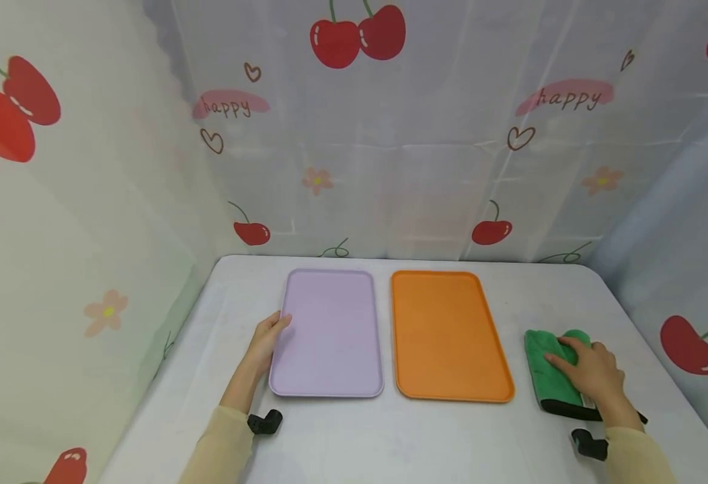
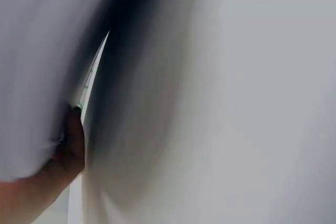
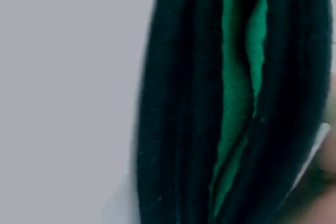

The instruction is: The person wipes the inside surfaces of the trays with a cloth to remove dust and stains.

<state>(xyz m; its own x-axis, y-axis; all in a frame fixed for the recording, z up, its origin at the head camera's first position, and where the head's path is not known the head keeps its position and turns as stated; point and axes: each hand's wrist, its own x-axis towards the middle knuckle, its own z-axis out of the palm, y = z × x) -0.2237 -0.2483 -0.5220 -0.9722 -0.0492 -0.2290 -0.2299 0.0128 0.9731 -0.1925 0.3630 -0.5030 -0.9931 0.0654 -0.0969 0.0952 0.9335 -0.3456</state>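
My left hand [image 1: 267, 338] grips the left edge of a pale purple tray [image 1: 332, 336], its thumb over the rim. Seen in the left wrist view, part of that hand [image 2: 71, 153] is against the tray's blurred edge [image 2: 37, 66], and a dark gap lies beside it. On the right, my right hand [image 1: 596, 373] holds a folded green cloth item [image 1: 544, 366] with a black border, thumb and fingers spread over its top. Close up in the right wrist view, the black border [image 3: 173, 103] shows green fabric between its layers; the hand is mostly cut off there.
An orange tray [image 1: 447, 336] lies between the purple tray and the green cloth item. All are on a white table [image 1: 426, 437]. Curtains with cherry prints [image 1: 390, 168] hang behind and at both sides of the table.
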